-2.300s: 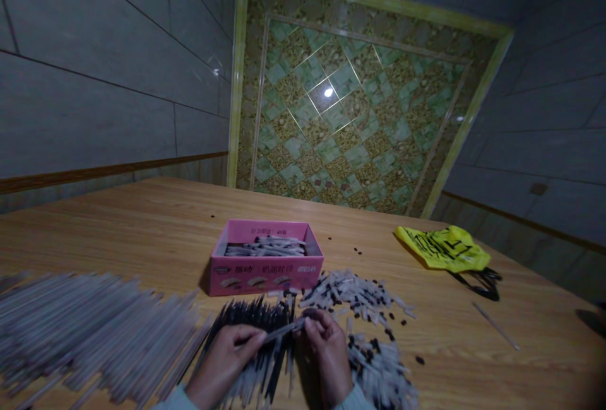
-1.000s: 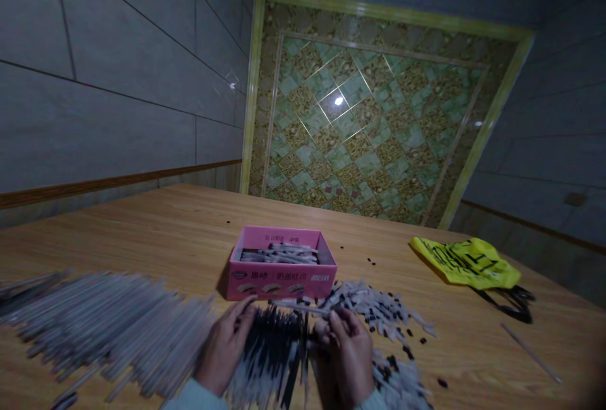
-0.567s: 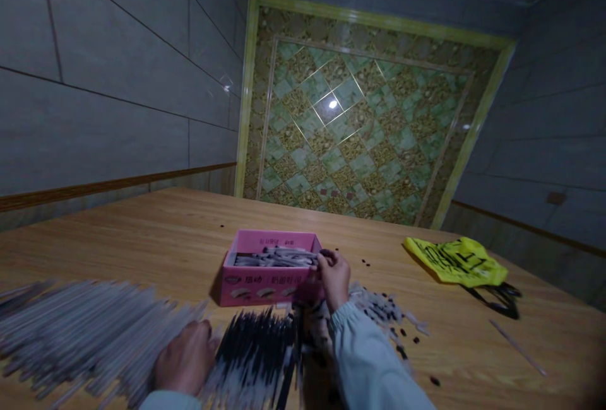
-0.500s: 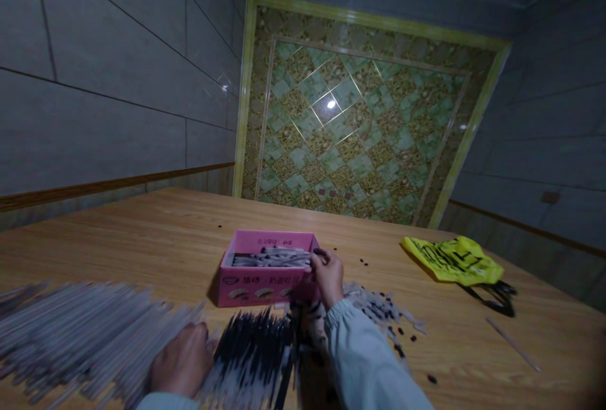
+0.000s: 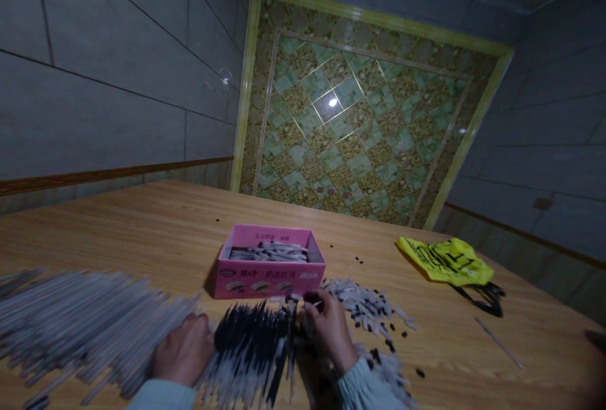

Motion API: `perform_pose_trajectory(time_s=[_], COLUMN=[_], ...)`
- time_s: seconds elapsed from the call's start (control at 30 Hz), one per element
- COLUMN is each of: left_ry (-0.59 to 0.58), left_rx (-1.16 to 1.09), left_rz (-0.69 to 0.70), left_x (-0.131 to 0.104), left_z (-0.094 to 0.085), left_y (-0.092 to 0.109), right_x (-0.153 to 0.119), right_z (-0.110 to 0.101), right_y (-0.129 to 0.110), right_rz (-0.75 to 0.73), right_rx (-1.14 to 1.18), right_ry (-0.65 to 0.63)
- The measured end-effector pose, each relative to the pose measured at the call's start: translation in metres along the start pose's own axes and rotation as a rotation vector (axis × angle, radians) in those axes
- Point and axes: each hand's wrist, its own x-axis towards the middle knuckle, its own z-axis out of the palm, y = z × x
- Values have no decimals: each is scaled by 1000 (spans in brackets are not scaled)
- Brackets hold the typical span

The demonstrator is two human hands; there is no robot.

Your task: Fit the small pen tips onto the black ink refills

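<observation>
My left hand [image 5: 184,348] is curled closed between a spread of long, thin, pale tubes [image 5: 95,315] and a bundle of black-ended sticks [image 5: 250,334]. Whatever it holds is hidden. Just in front of the pink box [image 5: 269,281], my right hand [image 5: 329,325] is closed in a pinch. A small dark bit shows at its fingertips, too unclear to name. Inside the box lies a heap of slim pale sticks [image 5: 272,251] with some dark ends. Beside the right hand spreads a pile of small white and black pieces [image 5: 362,303].
A yellow bag [image 5: 445,260] with black print and dark straps lies on the wooden table [image 5: 161,233], to the right. Nearer me on that side is a single thin stick [image 5: 499,342]. Several black bits are scattered about. Tiled walls stand around the table.
My right hand has drawn back from the box's right edge to a spot in front of it, nearer me. The left hand remains about where it was.
</observation>
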Motion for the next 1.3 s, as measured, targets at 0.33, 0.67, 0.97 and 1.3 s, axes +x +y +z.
perform_pose_trajectory(time_s=[0.33, 0.67, 0.97, 1.3], left_ry=[235, -72, -212, -212], left_rx=[-356, -1681, -1923, -1990], left_rz=[92, -72, -177, -260], left_x=[0, 3, 1, -2], left_z=[-11, 4, 8, 17], left_y=[9, 22, 28, 34], right_x=[-44, -59, -63, -65], right_z=[13, 28, 32, 24], right_y=[-12, -19, -19, -15], right_rz=[-13, -184, -393, -581], right_rx=[-351, -499, -583, -281], right_ry=[-210, -513, -519, -285])
